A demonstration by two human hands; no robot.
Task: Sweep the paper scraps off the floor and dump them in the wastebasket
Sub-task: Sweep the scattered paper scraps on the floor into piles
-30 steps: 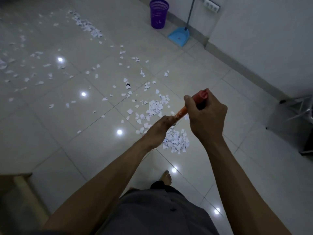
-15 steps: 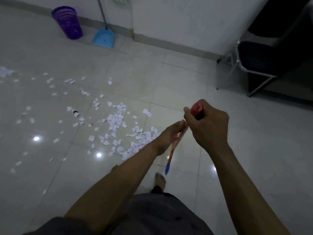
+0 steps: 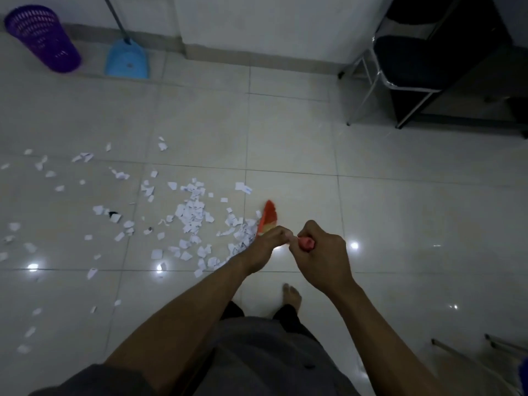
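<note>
**Broom** point(image 3: 268, 217): orange head down on the floor point(image 3: 285, 138), touching the right edge of the scrap heap. Half a second ago its lower end pointed back toward the feet. It now lies beyond the hands.

**Left hand** point(image 3: 267, 247): fingers curled round the handle, lower grip.

**Right hand** point(image 3: 323, 261): closed round the red handle end.

**Paper scraps** point(image 3: 194, 215): dense heap just left of the broom head, with a loose scatter reaching the left edge.

**Wastebasket** point(image 3: 43, 38): purple, by the far wall, well apart from the heap.

**Dustpan** point(image 3: 127, 60): blue, near the wastebasket, unused.

**Status**: probably mid-gathering. The head looks placed for a stroke back toward the heap, and the dumping has not begun.
</note>
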